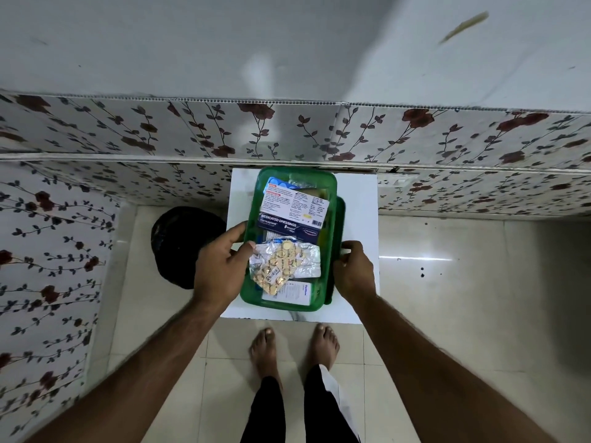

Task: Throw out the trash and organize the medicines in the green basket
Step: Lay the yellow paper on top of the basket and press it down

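Observation:
A green basket (332, 199) stands on a small white table (358, 203) in front of me. Inside lie a white medicine box (294, 203), a dark blue medicated dressings box (284, 226), a gold blister strip (279, 266) over silver strips (308, 262), and a white box (292, 293) at the near end. My left hand (220, 266) grips the basket's left rim, thumb over the edge next to the blister strips. My right hand (353, 273) holds the right rim. A second green piece, perhaps a lid (340, 219), sticks out under the basket's right side.
A black trash bag or bin (182, 244) sits on the tiled floor left of the table. Flower-patterned walls stand behind and on the left. My bare feet (294, 350) are just before the table's near edge. Open floor lies to the right.

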